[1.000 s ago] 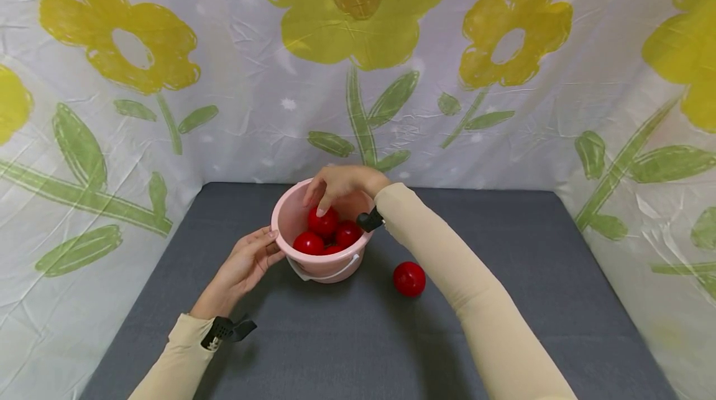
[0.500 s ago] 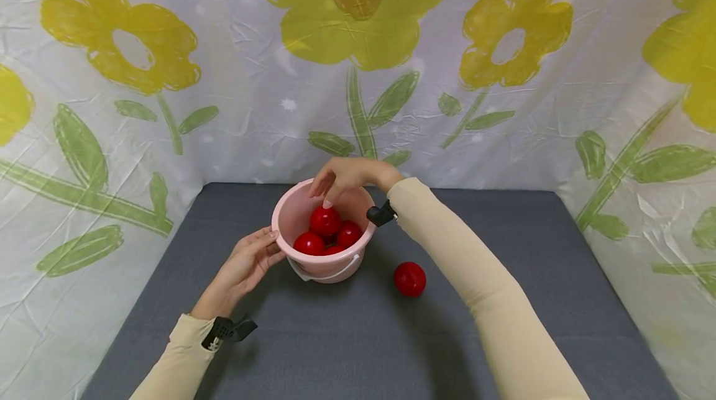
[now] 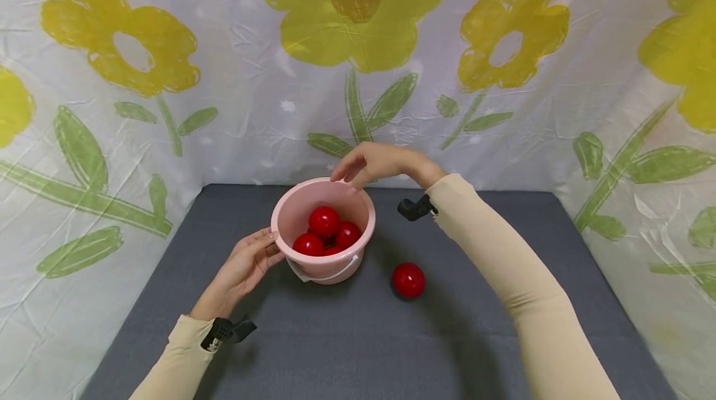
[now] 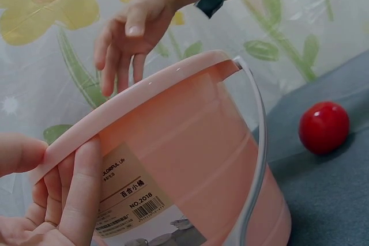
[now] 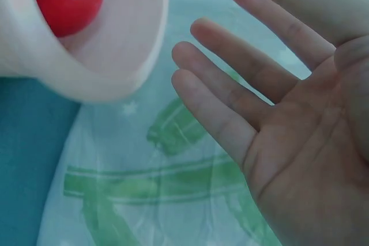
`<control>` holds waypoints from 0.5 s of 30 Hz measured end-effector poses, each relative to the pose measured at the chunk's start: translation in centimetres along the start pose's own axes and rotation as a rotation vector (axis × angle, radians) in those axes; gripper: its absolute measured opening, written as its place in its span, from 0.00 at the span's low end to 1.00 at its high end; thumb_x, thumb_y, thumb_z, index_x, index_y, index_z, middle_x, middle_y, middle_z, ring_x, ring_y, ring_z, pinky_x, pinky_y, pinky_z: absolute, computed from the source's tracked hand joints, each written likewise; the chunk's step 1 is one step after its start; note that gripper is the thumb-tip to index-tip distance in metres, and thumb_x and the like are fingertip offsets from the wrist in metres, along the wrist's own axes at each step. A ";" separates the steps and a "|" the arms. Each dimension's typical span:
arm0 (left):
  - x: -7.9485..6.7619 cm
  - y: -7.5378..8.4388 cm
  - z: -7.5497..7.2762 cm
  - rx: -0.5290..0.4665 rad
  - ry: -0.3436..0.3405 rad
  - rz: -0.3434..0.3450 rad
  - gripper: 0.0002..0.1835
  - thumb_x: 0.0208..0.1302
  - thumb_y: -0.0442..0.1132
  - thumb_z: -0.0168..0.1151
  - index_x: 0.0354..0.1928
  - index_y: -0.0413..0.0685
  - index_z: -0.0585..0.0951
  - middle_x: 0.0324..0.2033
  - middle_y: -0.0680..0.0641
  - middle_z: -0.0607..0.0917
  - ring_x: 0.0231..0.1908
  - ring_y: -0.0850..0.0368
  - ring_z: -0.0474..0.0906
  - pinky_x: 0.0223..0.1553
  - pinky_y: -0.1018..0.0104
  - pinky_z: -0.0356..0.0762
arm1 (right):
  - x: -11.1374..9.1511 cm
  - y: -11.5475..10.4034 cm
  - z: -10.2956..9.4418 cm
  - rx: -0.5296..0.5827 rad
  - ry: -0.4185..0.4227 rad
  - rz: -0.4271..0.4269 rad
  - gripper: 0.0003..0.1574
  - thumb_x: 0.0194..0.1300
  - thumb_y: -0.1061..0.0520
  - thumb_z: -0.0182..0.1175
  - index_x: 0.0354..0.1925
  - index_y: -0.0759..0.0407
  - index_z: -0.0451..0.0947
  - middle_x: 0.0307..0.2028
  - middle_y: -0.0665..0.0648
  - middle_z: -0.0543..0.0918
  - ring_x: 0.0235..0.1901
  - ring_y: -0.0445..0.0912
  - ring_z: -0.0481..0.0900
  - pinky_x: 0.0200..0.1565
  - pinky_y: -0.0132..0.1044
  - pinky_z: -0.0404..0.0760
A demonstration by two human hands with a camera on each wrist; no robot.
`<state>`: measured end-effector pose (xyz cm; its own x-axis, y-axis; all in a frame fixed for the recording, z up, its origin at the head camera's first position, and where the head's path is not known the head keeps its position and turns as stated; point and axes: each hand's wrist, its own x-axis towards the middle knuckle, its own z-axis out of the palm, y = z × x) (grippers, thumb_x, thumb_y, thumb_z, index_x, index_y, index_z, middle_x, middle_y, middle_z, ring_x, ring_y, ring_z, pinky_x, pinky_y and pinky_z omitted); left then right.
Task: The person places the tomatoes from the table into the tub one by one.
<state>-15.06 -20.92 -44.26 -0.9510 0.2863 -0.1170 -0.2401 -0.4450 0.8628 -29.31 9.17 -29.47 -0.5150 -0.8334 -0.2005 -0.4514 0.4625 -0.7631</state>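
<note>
A pink plastic bucket (image 3: 323, 268) stands on the dark grey table, holding several shiny red balls (image 3: 324, 222) that may be tomatoes. My left hand (image 3: 243, 266) grips its rim at the left, with the thumb on the rim and the fingers beneath it in the left wrist view. Above the far right of the rim hovers my right hand (image 3: 380, 161), its fingers spread and relaxed around nothing in the right wrist view (image 5: 294, 125). One more red ball (image 3: 408, 280) lies on the table, right of the bucket and in front of the right hand.
A white handle (image 3: 335, 274) hangs down the bucket's front. On its wall is a printed label (image 4: 144, 200). A pale curtain (image 3: 235, 77) with yellow flowers surrounds the grey tabletop (image 3: 335, 344) at the back and sides.
My right hand has let go of a red ball inside the bucket, then lifted up and moved right, out over the rim. The left hand and bucket have stayed put.
</note>
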 end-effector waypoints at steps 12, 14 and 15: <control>0.1 0.0 0.0 0.000 0.002 0.000 0.12 0.76 0.32 0.46 0.58 0.39 0.68 0.41 0.52 0.84 0.39 0.63 0.84 0.43 0.72 0.86 | -6.0 2.2 -0.5 0.050 0.110 0.002 0.32 0.58 0.58 0.72 0.61 0.56 0.77 0.63 0.59 0.79 0.62 0.51 0.78 0.56 0.41 0.84; 0.1 -0.1 -0.1 0.003 0.002 0.001 0.12 0.77 0.32 0.46 0.58 0.38 0.68 0.41 0.52 0.84 0.39 0.63 0.84 0.43 0.72 0.86 | -6.9 2.8 0.0 0.057 0.126 0.005 0.33 0.57 0.56 0.73 0.61 0.56 0.78 0.63 0.59 0.79 0.62 0.52 0.78 0.57 0.41 0.84; 0.1 -0.1 -0.1 0.006 0.004 0.002 0.12 0.77 0.32 0.46 0.57 0.38 0.67 0.41 0.52 0.84 0.38 0.64 0.84 0.43 0.72 0.86 | -7.3 3.1 0.3 0.060 0.134 0.003 0.33 0.57 0.56 0.73 0.61 0.56 0.77 0.63 0.59 0.79 0.62 0.52 0.78 0.58 0.43 0.84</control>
<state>-15.18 -20.88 -44.40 -0.9523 0.2820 -0.1170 -0.2368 -0.4404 0.8660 -26.74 16.63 -30.53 -0.6106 -0.7824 -0.1222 -0.4075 0.4427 -0.7987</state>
